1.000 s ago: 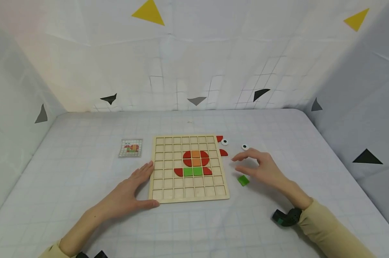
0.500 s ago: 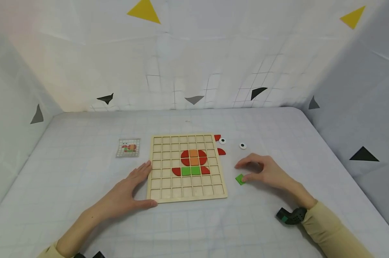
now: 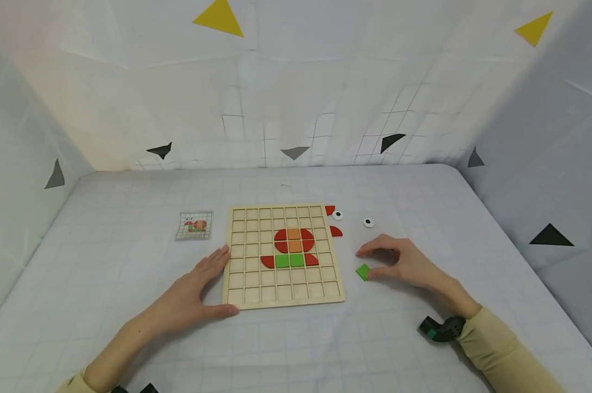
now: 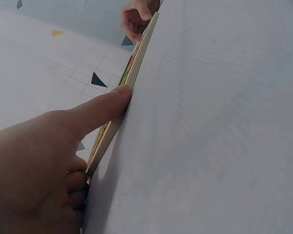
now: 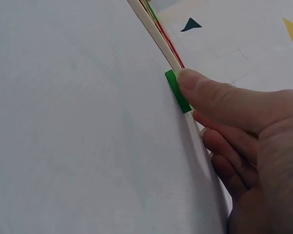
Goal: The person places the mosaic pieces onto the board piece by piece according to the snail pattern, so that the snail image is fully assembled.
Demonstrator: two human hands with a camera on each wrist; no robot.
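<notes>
One green tile (image 3: 362, 271) sits right of centre in the head view, on the table (image 3: 296, 349), just beside the board (image 3: 238, 280) but apart from it. The right hand (image 3: 410, 263) touches it with the thumb; the forefinger's tip is apart from the thumb, above the tile in the frame, and the other fingers are loosely bent. Left of centre, the left hand (image 3: 192, 297) rests against the board, thumb at its lower left corner, fingers spread from the thumb along the left edge.

Inside the board's grid, four red quarters flank two orange squares (image 3: 294, 240); below them, two green squares (image 3: 289, 261) lie between two more red quarters. Two red pieces (image 3: 336, 232) and two eye discs (image 3: 368, 222) lie to the board's upper right. A picture card (image 3: 194, 226) lies to its upper left.
</notes>
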